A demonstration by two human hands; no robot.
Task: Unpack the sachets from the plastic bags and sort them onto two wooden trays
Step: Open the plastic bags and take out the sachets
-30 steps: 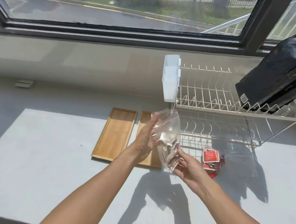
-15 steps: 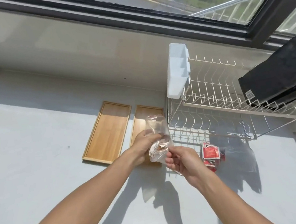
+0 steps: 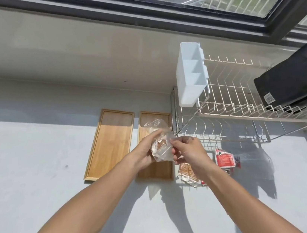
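Note:
Both hands hold a clear plastic bag (image 3: 161,144) above the right wooden tray (image 3: 157,171). My left hand (image 3: 146,150) grips its left side and my right hand (image 3: 189,148) pinches its right edge. Brownish sachets show through the plastic. The left wooden tray (image 3: 111,141) lies bare beside it. Brown sachets (image 3: 186,172) lie on the counter just under my right wrist. A second clear bag with red sachets (image 3: 225,160) lies to the right of them.
A white wire dish rack (image 3: 235,109) stands at the right, with a white plastic caddy (image 3: 190,74) hung on its left end and a black bag (image 3: 296,81) on its top tier. The wall and window run along the back.
The bag has come down from an upright hold and is now crumpled low over the right tray. Brown sachets now lie on the counter under my right wrist. The camera tilted down.

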